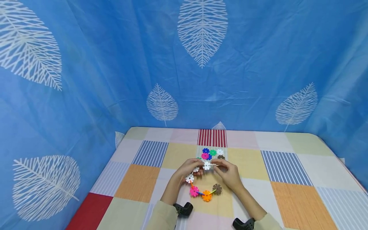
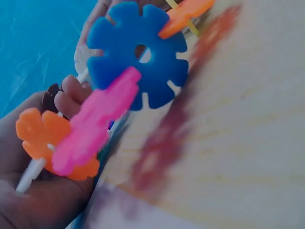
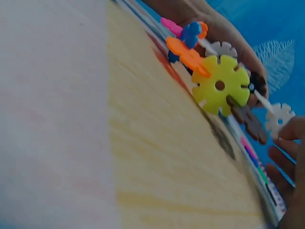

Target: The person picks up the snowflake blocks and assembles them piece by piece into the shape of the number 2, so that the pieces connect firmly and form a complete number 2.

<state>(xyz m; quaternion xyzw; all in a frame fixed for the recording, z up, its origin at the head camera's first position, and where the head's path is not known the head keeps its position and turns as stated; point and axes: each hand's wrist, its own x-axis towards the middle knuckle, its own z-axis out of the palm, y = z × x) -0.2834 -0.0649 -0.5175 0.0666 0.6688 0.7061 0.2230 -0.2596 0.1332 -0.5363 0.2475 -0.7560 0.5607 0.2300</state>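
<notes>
A chain of slotted plastic flower discs hangs in a loop between both hands. My left hand [image 1: 188, 167] grips its white discs on the left, beside a white disc [image 1: 189, 178]. Lower down come a pink disc [image 1: 194, 191], a blue disc [image 2: 116, 59], an orange disc [image 1: 206, 195], a yellow disc [image 3: 214, 95] and, at the end, a brown disc [image 1: 217, 189]. Thumb and fingers of my right hand [image 1: 230, 175] pinch a white disc seen edge-on, next to another white disc [image 1: 206, 165]. The left fingers partly hide the chain.
Beyond the hands lie several loose discs, among them a blue disc [image 1: 205, 150], a green disc [image 1: 212, 152] and a white disc [image 1: 219, 151]. A patchwork cloth [image 1: 247, 163] covers the table. Blue leaf-patterned curtains [image 1: 244, 64] hang behind and at the sides.
</notes>
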